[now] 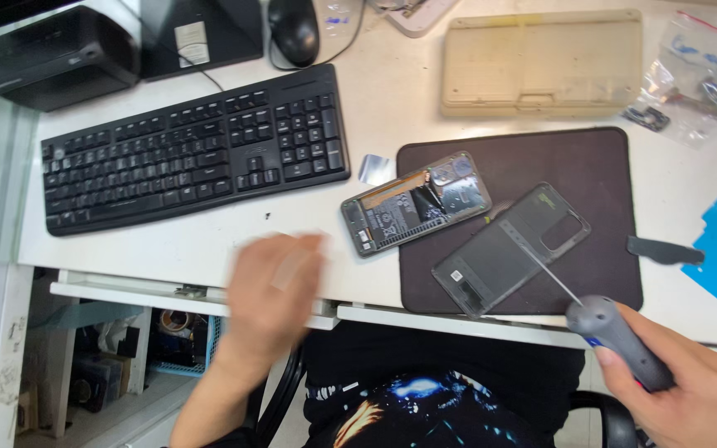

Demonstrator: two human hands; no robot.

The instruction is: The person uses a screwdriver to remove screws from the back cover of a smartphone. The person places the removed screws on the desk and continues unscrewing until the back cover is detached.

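Two hazards: right hand is gripping the screwdriver — its tip could be scratching the back cover; left hand is blurring, fingers indeterminable, near the opened phone.

Clear plastic bags top right, white label top left

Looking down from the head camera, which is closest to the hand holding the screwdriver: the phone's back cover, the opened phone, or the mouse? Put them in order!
From the right hand:
1. Back cover, on the dark mat just up-left of it.
2. Opened phone, farther left, at the mat's edge.
3. Mouse, far off at the desk's top.
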